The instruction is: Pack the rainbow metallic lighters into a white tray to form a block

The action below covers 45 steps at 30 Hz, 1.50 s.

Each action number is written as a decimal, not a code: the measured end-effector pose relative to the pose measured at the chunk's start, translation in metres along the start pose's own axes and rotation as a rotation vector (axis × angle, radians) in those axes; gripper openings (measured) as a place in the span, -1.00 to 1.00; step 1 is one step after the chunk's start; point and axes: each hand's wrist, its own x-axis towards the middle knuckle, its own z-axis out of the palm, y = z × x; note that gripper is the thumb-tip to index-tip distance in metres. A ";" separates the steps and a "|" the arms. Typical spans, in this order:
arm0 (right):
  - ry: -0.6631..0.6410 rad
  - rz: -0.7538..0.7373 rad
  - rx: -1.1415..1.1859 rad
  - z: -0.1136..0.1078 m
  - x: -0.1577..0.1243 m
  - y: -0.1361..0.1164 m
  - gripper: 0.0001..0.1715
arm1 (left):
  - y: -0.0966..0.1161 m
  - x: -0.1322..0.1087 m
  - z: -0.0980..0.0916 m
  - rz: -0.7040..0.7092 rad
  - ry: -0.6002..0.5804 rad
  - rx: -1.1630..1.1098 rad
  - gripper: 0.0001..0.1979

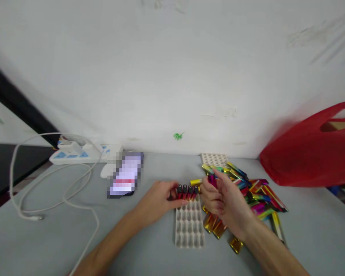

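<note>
A white tray with rows of small sockets (pixel 189 226) lies on the grey table in front of me. Several small red tubes with dark caps (pixel 187 191) stand in its far row. My left hand (pixel 158 201) rests at the tray's far left corner, fingers curled against the leftmost tube. My right hand (pixel 222 197) hovers just right of the tray, fingers closed on a yellow tube (pixel 196 182) that points toward the row, with a pink one (pixel 212 180) behind the fingers. A heap of shiny coloured tubes (pixel 251 191) lies behind and to the right of that hand.
A second white socket tray (pixel 214 158) lies by the wall behind the heap. A red plastic bag (pixel 310 153) fills the right side. A phone (pixel 125 174) lies left of centre, a white power strip (pixel 74 153) and looping white cable (pixel 46 191) at the far left.
</note>
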 end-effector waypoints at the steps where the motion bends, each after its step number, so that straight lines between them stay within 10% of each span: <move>1: -0.012 0.007 0.010 0.000 0.000 0.005 -0.31 | 0.000 0.000 0.000 -0.008 0.006 -0.005 -0.59; 45: 0.102 -0.081 0.172 0.006 0.005 0.025 -0.19 | -0.007 0.002 0.005 -0.013 0.048 -0.019 -0.68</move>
